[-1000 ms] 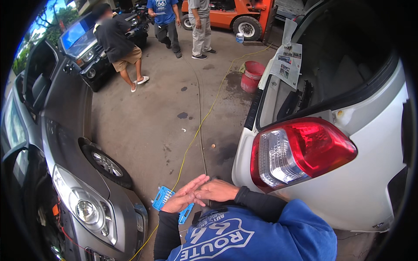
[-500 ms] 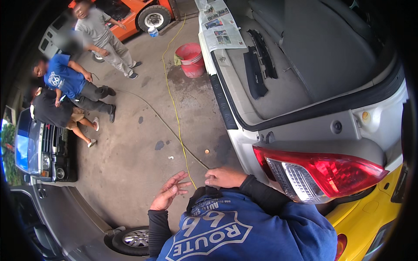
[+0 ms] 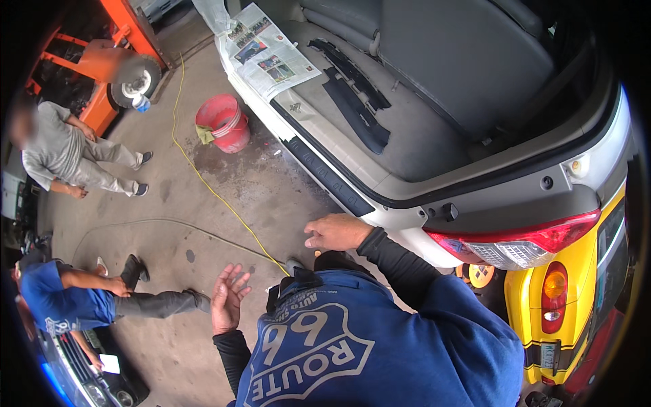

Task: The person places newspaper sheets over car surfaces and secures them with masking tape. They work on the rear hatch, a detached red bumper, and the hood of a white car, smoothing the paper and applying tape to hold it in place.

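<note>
My left hand (image 3: 229,298) is held up over the concrete floor with its fingers apart and nothing in it. My right hand (image 3: 337,232), loosely bent at the fingers, hovers in front of my body with nothing seen in it. It is nearest to the rear bumper (image 3: 327,175) of a white vehicle, without touching it. That vehicle's cargo area stands open, with black trim pieces (image 3: 356,112) lying on its grey floor. Newspaper sheets (image 3: 271,54) cover part of the sill. A red tail light (image 3: 573,230) sits at the near corner.
A red bucket (image 3: 232,132) with a cloth on its rim stands beside the bumper. A yellow cord (image 3: 215,192) and a grey hose (image 3: 173,220) cross the floor. Two people (image 3: 74,288) (image 3: 61,146) are at the left. A yellow car (image 3: 576,285) and an orange forklift (image 3: 102,85) stand nearby.
My view has swung right and my body has moved toward the vehicle. My hands have drawn farther apart. The people at the left now appear lower and nearer the picture's edge.
</note>
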Demonstrator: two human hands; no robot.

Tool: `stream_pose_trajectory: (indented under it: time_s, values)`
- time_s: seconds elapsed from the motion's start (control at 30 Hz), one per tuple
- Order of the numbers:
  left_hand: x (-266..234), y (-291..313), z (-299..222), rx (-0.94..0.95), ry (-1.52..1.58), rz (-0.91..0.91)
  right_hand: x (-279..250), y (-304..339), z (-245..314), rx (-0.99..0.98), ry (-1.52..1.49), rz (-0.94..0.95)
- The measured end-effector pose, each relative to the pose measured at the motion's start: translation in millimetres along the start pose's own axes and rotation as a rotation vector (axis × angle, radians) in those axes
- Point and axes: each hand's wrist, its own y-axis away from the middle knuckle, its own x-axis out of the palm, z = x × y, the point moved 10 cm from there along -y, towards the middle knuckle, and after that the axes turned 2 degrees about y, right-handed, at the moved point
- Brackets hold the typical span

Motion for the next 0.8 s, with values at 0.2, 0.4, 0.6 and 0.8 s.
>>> stream_pose_trajectory:
  time_s: [0.2,0.4,0.6,0.8]
  values:
    - [-78,-65,-73,0.049,-0.020,-0.062,-35,-73,20,0.061,-0.002,-0.066]
    - [-119,-150,-95,-0.042,-0.033,-0.061,-65,-159,-17,0.125,-0.143,-0.058]
    - [-141,-292,-146,-0.088,-0.108,-0.037,-143,-274,-75,0.128,-0.097,-0.222]
    - [-133,-415,-196,-0.209,-0.212,0.025,-224,-348,-147,0.226,-0.232,-0.454]
